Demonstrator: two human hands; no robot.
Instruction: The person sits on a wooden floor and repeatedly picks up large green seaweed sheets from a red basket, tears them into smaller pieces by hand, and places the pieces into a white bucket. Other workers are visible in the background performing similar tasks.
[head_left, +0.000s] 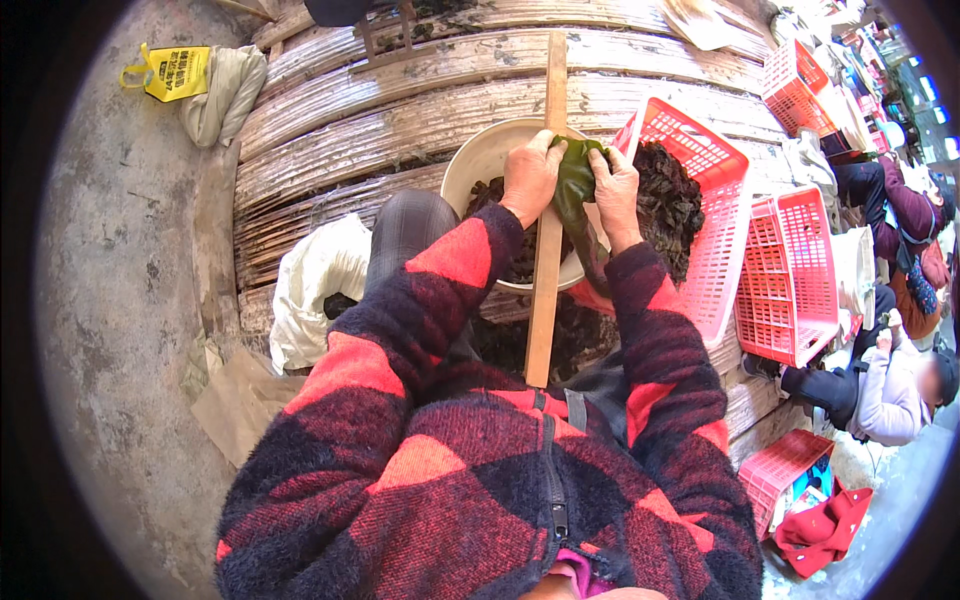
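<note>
A strip of glossy green seaweed (576, 180) is stretched between my two hands. My left hand (531, 180) pinches its left edge beside a wooden slat (546, 300). On the other edge, my right hand (616, 196) grips it with thumb and fingers. Below my right hand, its darker tail hangs toward my right sleeve. The slat runs lengthwise across a round white basin (466, 161) in front of my lap. Dark leafy seaweed (486, 196) lies inside the basin, partly hidden by my hands and the slat.
A pink plastic basket (712, 240) beside the basin holds a dark seaweed pile (667, 206). Another pink basket (784, 277) stands farther right, near seated people. A white woven sack (315, 277) lies by my left knee. Long boards (375, 112) surround the basin; a yellow bag (176, 73) lies far left.
</note>
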